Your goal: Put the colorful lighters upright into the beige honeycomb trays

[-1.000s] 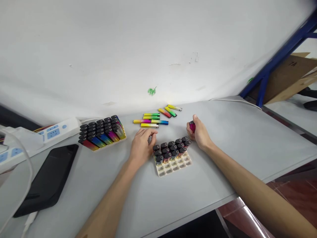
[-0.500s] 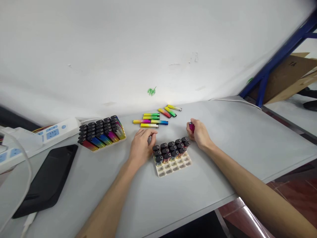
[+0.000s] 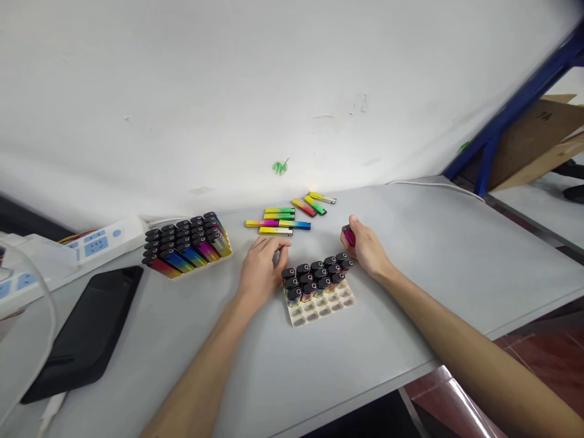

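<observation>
My right hand (image 3: pixel 367 248) is wrapped round a magenta lighter (image 3: pixel 349 235) with a dark top, the thumb up by its upper end. It is just above the table, to the right of a cream tray (image 3: pixel 325 311). Several black-topped lighters (image 3: pixel 306 280) stand upright in the back rows of that tray; its front cells hold none. My left hand (image 3: pixel 261 267) rests on the table at the tray's left side, fingers loosely bent and thumb apart from them, with nothing visible in it. The thumb is close against the tray's left lighters; contact is unclear.
Loose multicoloured lighters (image 3: pixel 278 224) lie near the wall. A second tray full of lighters (image 3: pixel 189 243) stands at left, by a power strip (image 3: pixel 103 244) and a black phone-like device (image 3: pixel 86 331) with a white cable. A blue metal frame (image 3: pixel 490 149) and cardboard (image 3: pixel 533 140) are at right.
My right hand has shifted slightly left and up, turning the magenta lighter so more of it shows. My left hand and the tray have stayed in place.
</observation>
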The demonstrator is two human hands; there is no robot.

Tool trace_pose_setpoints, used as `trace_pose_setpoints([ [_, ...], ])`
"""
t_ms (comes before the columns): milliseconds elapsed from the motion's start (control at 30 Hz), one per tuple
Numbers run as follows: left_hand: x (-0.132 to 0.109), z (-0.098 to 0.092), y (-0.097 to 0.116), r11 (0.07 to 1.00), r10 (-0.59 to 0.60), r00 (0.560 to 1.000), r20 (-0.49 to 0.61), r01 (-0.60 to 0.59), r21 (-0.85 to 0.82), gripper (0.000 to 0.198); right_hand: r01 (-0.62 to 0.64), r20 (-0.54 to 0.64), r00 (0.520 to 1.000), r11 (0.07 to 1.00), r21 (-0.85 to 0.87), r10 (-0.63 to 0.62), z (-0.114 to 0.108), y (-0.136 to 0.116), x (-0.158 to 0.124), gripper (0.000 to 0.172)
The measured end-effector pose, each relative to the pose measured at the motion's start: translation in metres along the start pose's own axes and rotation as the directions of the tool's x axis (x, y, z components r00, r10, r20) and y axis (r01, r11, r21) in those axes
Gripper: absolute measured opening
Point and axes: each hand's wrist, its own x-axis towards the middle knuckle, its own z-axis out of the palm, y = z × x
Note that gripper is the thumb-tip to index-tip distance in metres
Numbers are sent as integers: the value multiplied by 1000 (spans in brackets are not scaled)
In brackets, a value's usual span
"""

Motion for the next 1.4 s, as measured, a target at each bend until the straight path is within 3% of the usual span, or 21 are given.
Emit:
trace_pose_setpoints([
  [300,1,-1,2,1000,-16,1000,4,16,-7,16,57,-9,998,993,103,-56,5,-1,0,53],
  [500,0,-1,1,1000,-17,1000,6,17,2,17,166,-69,983,982,-91,-172,-4,-9,-1,34],
  [700,-1,-1,2,1000,-26,1000,7,26,-7,17,275,-229,927,953,-125,-298,-31,-29,-33,24],
  [867,0,-2,3,999,-29,999,16,29,-16,18,366,-380,828,910,-194,-414,-42,-14,-78,23],
  [1000,0,0,1,1000,-13,1000,3,13,-5,18,435,-248,836,867,-244,-489,-35,4,-96,28],
  [1167,1,1,-1,1000,-14,1000,-1,14,-2,16,531,-38,800,736,-421,-599,-18,7,-97,22],
  [1400,1,1,-2,1000,-7,1000,-7,7,-8,16,595,36,728,605,-528,-684,-19,1,-95,21],
])
